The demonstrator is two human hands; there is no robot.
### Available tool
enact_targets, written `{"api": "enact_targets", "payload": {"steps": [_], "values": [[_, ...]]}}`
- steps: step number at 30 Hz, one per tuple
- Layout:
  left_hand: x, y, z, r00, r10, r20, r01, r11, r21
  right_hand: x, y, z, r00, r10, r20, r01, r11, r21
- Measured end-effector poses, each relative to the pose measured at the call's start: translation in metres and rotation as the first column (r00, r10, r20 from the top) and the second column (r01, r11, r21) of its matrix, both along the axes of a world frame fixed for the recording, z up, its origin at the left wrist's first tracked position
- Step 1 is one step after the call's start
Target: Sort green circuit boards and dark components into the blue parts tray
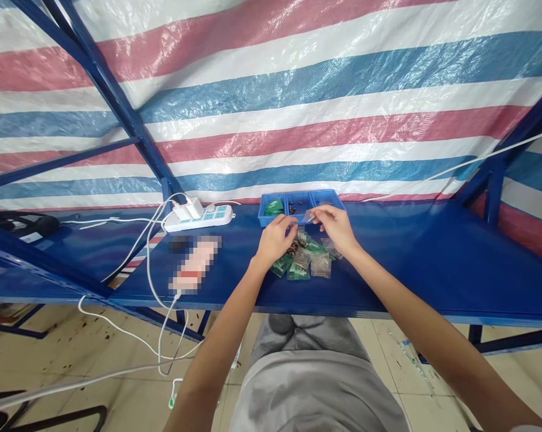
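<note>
Both hands are over the blue table, at the front edge of a blue divided tray (264,219). My right hand (334,225) pinches a small clear plastic bag (309,216). Close to its left, my left hand (276,239) has its fingers curled together near the bag; what they hold, if anything, is too small to make out. Below the hands lies a pile of small bags, some green (299,271) and some clear (320,264). Green packets (274,207) fill the tray's left compartment, and small dark pieces (293,208) lie in the middle one.
A white power strip (201,221) with plugged-in chargers stands left of the tray. Nearer lies a blurred pinkish object (197,264) with a white cable (165,324) hanging over the edge. Blue metal posts (131,123) and striped sheeting (320,108) rise behind the table (415,258).
</note>
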State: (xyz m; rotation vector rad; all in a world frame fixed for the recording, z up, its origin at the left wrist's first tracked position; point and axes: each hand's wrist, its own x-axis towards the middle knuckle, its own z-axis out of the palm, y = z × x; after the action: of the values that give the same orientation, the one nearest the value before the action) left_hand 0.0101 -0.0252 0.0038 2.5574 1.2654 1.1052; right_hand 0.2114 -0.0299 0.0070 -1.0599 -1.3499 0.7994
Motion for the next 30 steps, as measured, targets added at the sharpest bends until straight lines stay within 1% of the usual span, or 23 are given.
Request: {"api": "enact_targets", "payload": {"steps": [4, 7, 9, 10, 12, 13, 14, 17, 19, 21, 23, 25, 30], "values": [[-0.001, 0.001, -0.001, 1.0, 0.02, -0.002, -0.02, 1.0, -0.013, 0.017, 0.013, 0.006, 0.993, -0.095, -0.072, 0.097, 0.995, 0.028], [-0.002, 0.001, -0.001, 0.998, 0.055, -0.014, -0.055, 0.998, -0.02, 0.03, 0.024, 0.004, 0.988, -0.113, -0.103, 0.108, 0.993, -0.052], [-0.003, 0.002, 0.0, 0.996, 0.088, -0.03, -0.089, 0.996, -0.025, 0.036, 0.028, 0.002, 0.99, -0.132, -0.055, 0.124, 0.985, -0.119], [-0.004, 0.002, 0.0, 0.994, 0.105, -0.038, -0.106, 0.994, -0.026, 0.038, 0.028, 0.001, 0.989, -0.15, -0.005, 0.148, 0.98, -0.131], [-0.006, 0.003, 0.001, 0.99, 0.132, -0.051, -0.133, 0.991, -0.027, 0.038, 0.024, 0.002, 0.977, -0.165, 0.132, 0.179, 0.979, -0.096], [-0.007, 0.003, 0.002, 0.988, 0.144, -0.058, -0.146, 0.989, -0.028, 0.037, 0.02, 0.004, 0.968, -0.144, 0.206, 0.161, 0.985, -0.067], [-0.009, 0.004, 0.002, 0.986, 0.156, -0.066, -0.158, 0.987, -0.03, 0.035, 0.016, 0.005, 0.955, -0.098, 0.28, 0.116, 0.992, -0.046], [-0.014, 0.006, 0.004, 0.98, 0.166, -0.112, -0.173, 0.983, -0.056, 0.024, 0.003, 0.01, 0.877, 0.114, 0.468, -0.097, 0.993, -0.06], [-0.019, 0.008, 0.004, 0.979, 0.128, -0.156, -0.144, 0.985, -0.099, 0.016, -0.003, 0.01, 0.805, 0.225, 0.549, -0.205, 0.974, -0.099], [-0.023, 0.01, 0.004, 0.979, 0.074, -0.191, -0.103, 0.984, -0.145, 0.01, -0.006, 0.007, 0.74, 0.3, 0.602, -0.278, 0.951, -0.133], [-0.025, 0.011, 0.004, 0.976, 0.052, -0.214, -0.089, 0.982, -0.168, 0.006, -0.006, 0.003, 0.688, 0.342, 0.64, -0.318, 0.935, -0.157], [-0.025, 0.011, 0.003, 0.971, 0.07, -0.227, -0.109, 0.98, -0.164, 0.005, -0.005, 0.001, 0.656, 0.357, 0.665, -0.33, 0.928, -0.172], [-0.021, 0.008, 0.002, 0.962, 0.095, -0.255, -0.138, 0.978, -0.157, 0.005, -0.006, 0.003, 0.619, 0.361, 0.697, -0.33, 0.926, -0.187]]}}
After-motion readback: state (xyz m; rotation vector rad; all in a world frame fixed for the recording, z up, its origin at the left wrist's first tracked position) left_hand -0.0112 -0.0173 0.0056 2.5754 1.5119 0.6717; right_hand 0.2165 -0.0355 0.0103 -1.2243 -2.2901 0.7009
